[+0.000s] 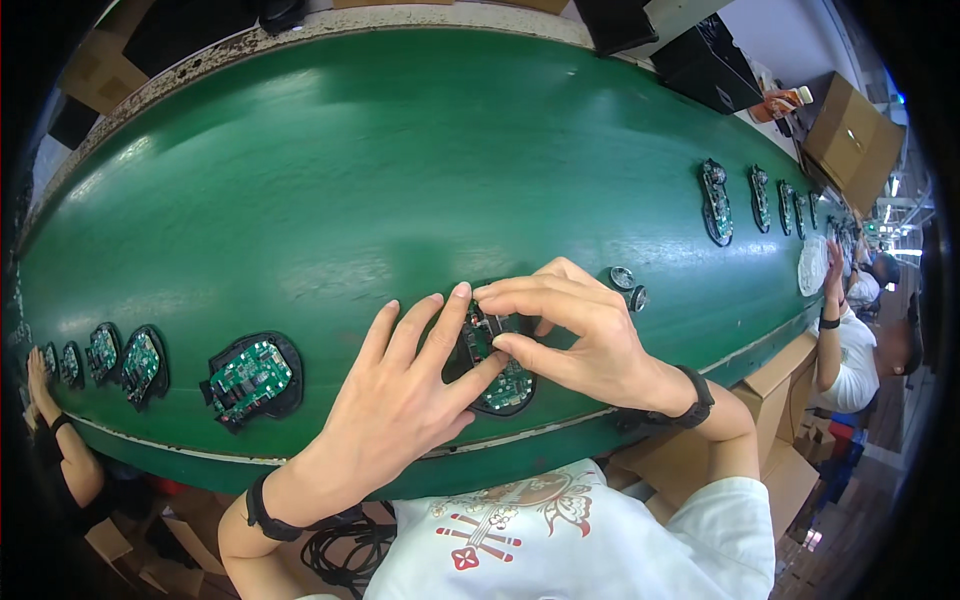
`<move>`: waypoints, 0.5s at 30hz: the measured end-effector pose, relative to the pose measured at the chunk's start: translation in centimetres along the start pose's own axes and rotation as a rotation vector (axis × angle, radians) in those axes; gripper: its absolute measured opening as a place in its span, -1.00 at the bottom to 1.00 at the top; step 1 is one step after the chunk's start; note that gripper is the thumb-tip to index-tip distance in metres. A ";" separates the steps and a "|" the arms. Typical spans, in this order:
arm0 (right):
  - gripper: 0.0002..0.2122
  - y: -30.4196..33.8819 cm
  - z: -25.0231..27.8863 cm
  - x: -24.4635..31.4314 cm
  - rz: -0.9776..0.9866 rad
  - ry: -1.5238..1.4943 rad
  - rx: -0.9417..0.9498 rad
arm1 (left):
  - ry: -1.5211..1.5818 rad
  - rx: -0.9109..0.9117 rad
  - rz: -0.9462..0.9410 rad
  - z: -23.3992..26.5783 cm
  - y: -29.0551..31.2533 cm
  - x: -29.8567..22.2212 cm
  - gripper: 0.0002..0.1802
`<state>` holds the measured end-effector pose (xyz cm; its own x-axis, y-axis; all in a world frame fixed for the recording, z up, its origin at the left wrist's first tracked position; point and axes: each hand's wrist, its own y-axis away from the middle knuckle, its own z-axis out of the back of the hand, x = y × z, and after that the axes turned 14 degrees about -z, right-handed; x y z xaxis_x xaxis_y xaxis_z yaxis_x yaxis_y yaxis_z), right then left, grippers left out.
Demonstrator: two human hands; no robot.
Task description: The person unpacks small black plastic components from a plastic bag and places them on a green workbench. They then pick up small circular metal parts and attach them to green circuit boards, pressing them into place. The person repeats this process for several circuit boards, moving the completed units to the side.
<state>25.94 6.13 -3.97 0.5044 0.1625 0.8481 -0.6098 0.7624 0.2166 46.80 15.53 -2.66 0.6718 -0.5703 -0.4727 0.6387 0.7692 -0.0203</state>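
Note:
A green circuit board in a black housing [508, 390] lies on the green work surface in front of me, partly covered by my fingers. My left hand [405, 385] has its fingers outstretched and apart; its thumb rests on the board and its index fingertip is by the housing's far edge. From the other side my right hand [595, 335] reaches over the board, thumb and index finger closing in a pinch at its upper part. Whatever small part sits between them is mostly hidden. Two small round dark parts [630, 287] lie just beyond my right hand.
Similar board units [252, 378] line the near left edge; several more [717, 205] stand at the far right. Co-workers' hands show at the left [40, 385] and right [833, 270]. Cardboard boxes [690, 460] stand beside me at right; a bottle [780, 104] sits beyond the surface.

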 end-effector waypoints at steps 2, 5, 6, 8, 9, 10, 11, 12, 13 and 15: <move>-0.70 0.1 -0.2 0.1 -0.013 0.056 -0.001 | -0.011 0.009 -0.003 0.0 0.2 0.1 -0.27; -0.70 0.1 -0.2 0.2 0.014 0.158 -0.044 | -0.006 0.000 -0.007 -0.2 0.3 0.3 -0.24; -0.70 0.0 -0.1 0.3 0.032 0.194 -0.065 | -0.013 -0.006 -0.013 -0.3 0.4 0.4 -0.24; -0.71 -0.1 -0.1 0.5 0.120 0.282 -0.122 | -0.028 -0.016 -0.026 -0.3 0.5 0.5 -0.23; -0.72 -0.1 -0.2 0.6 0.165 0.325 -0.150 | -0.041 -0.021 -0.027 -0.3 0.6 0.5 -0.23; -0.72 -0.1 -0.2 0.6 0.191 0.353 -0.161 | -0.052 -0.024 -0.034 -0.2 0.6 0.6 -0.24; -0.72 -0.1 -0.1 0.6 0.217 0.381 -0.172 | -0.062 -0.027 -0.040 -0.2 0.7 0.7 -0.24; -0.72 -0.1 -0.2 0.6 0.243 0.409 -0.183 | -0.066 -0.028 -0.036 -0.1 0.7 0.7 -0.24; -0.71 -0.1 -0.3 0.7 0.254 0.438 -0.200 | -0.069 -0.027 -0.033 0.0 0.7 0.6 -0.24; -0.70 0.1 -0.5 0.9 0.275 0.497 -0.234 | -0.068 -0.025 -0.028 0.0 0.7 0.6 -0.24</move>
<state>26.63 6.63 -3.46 0.6068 0.6024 0.5186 -0.6361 0.7592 -0.1376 47.61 15.75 -2.99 0.6782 -0.6095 -0.4106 0.6488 0.7590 -0.0552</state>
